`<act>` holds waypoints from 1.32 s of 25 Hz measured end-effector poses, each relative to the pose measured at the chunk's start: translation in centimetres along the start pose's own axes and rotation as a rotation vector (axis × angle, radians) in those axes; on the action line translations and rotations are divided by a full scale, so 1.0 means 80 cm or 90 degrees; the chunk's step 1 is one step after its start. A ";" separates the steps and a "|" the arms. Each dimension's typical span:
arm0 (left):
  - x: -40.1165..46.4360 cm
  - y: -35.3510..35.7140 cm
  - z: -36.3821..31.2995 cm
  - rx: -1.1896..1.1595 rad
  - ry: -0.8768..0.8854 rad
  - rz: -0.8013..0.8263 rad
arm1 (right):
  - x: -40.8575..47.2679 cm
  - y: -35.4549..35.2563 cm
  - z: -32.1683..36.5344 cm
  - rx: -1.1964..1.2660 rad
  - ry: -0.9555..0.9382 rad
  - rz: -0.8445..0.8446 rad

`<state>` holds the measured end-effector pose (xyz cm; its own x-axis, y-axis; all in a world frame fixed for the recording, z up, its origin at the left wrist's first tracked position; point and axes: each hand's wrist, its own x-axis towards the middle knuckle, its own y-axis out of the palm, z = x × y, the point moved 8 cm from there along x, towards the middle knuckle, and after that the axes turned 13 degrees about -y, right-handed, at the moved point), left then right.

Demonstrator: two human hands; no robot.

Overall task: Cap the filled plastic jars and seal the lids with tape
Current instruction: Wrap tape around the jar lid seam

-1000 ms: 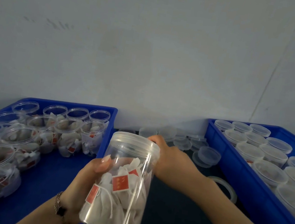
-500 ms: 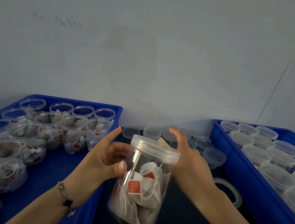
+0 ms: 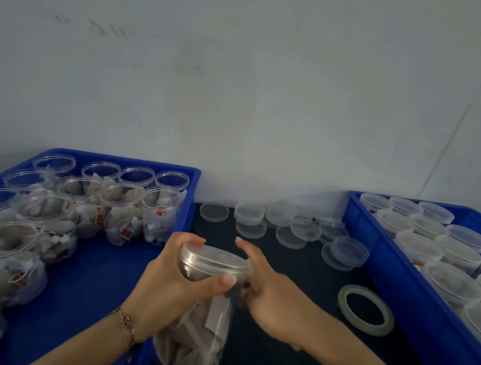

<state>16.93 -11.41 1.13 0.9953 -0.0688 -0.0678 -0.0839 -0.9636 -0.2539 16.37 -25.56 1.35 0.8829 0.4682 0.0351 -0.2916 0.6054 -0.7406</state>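
A clear plastic jar (image 3: 193, 343) filled with white tea bags is tilted above the dark table, its clear lid (image 3: 213, 259) on top. My left hand (image 3: 167, 291) grips the jar just under the lid, with the thumb across the front. To the right of the jar, my right hand (image 3: 275, 306) curls its fingers against the lid's right edge while the index finger sticks up. A roll of clear tape (image 3: 366, 310) lies flat on the table to the right, untouched.
A blue crate (image 3: 89, 278) on the left holds several open filled jars (image 3: 129, 211). Another blue crate (image 3: 379, 256) on the right holds several capped jars (image 3: 419, 244). Loose clear lids (image 3: 288, 228) lie scattered at the back by the wall.
The jar has come lower and tilted toward me. My left hand, open beside it half a second ago, now grips it under the lid. My right hand stays at the lid's right side.
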 end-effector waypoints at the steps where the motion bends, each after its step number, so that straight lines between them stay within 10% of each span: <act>1: 0.002 0.000 0.002 -0.003 -0.004 0.005 | -0.003 0.009 -0.006 0.179 0.030 0.045; 5: 0.002 0.012 0.007 0.046 -0.008 0.044 | -0.022 0.032 -0.012 0.533 0.110 0.152; 12: 0.013 0.019 0.020 0.046 -0.036 0.073 | -0.040 0.021 -0.041 0.376 0.111 0.132; 18: 0.020 0.029 0.014 0.245 0.042 0.046 | -0.042 0.006 -0.042 -0.056 -0.029 -0.001; 33: 0.025 0.061 0.034 0.569 0.000 0.031 | -0.037 0.040 -0.057 -0.382 -0.122 -0.162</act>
<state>18.35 -15.54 -2.84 0.9897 -0.1037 -0.0982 -0.1318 -0.3983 -0.9077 14.54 -27.98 -4.18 0.7998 0.4981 0.3351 0.2200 0.2762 -0.9356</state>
